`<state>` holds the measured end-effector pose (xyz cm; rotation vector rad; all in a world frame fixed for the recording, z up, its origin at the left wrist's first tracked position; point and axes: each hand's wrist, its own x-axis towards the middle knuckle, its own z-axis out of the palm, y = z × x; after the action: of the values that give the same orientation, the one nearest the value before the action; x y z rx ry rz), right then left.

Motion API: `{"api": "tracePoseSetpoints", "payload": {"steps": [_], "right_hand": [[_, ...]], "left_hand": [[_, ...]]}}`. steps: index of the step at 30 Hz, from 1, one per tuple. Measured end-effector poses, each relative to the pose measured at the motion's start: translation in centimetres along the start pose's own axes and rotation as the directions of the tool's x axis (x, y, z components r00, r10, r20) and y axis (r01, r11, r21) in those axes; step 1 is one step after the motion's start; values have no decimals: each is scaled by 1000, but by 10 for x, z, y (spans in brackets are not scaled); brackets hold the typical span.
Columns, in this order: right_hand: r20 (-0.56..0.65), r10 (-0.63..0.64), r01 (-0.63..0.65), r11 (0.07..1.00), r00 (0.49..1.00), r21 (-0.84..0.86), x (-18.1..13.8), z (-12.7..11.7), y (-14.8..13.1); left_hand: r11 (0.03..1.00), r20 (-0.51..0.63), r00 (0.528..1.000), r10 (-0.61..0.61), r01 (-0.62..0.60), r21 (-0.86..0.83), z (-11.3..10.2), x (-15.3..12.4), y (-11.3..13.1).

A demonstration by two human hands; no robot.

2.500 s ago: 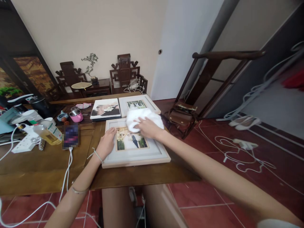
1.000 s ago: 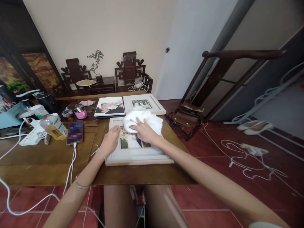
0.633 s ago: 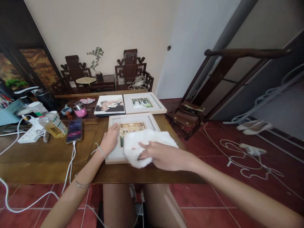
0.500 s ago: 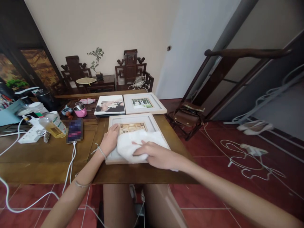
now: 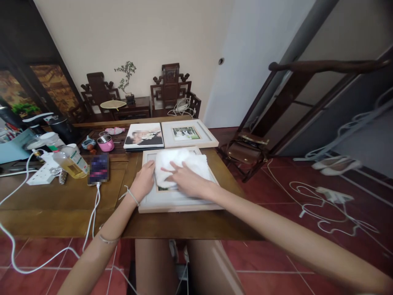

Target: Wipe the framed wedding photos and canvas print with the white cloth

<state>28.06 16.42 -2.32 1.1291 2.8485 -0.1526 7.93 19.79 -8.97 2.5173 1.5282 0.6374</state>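
A light wooden picture frame [image 5: 147,208] lies flat near the table's front edge. My left hand [image 5: 145,180] grips its left side, fingers over the inner edge. Across the upper part of the frame lies a bunched white cloth [image 5: 181,157], hiding most of the picture inside; a small strip of the picture shows below the cloth. My right hand [image 5: 188,180] holds the cloth against the frame's front, its fingers spread over the fabric.
Behind are another framed photo [image 5: 211,141] and a photo panel [image 5: 144,141]. To the left are a charging phone [image 5: 98,169], a bottle of yellowish liquid [image 5: 73,164], a power strip [image 5: 41,174] and a pink cup [image 5: 105,144]. A wooden chair [image 5: 242,151] stands right.
My right hand has slid the white cloth away from me, up the frame, baring the frame's near part. Its fingers are more spread. My left hand stays at the frame's left side.
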Motion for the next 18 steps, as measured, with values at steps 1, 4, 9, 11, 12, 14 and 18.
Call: {"api": "tracePoseSetpoints", "payload": {"steps": [1, 4, 9, 11, 12, 14, 18], "right_hand": [[36, -41, 39, 998, 999, 45, -13, -5, -7], [123, -134, 110, 977, 983, 183, -52, -21, -21], [149, 13, -36, 987, 989, 157, -60, -20, -8], [56, 114, -117, 992, 992, 40, -38, -10, 2], [5, 151, -151, 988, 989, -14, -24, -4, 7], [-78, 187, -194, 977, 979, -87, 5, 4, 14], [-121, 161, -178, 973, 980, -148, 38, 7, 11]], "left_hand": [[1000, -3, 1000, -6, 6, 3, 0, 0, 1], [998, 0, 999, -45, 45, 31, -1, -1, 4], [998, 24, 999, -38, 36, 55, -1, -2, 6], [998, 24, 999, -36, 34, 55, -1, -2, 5], [998, 22, 999, -36, 35, 52, 0, -2, 4], [999, 8, 999, -33, 33, 37, 1, -2, 2], [999, -27, 999, 37, -38, -28, 1, -1, -2]]}}
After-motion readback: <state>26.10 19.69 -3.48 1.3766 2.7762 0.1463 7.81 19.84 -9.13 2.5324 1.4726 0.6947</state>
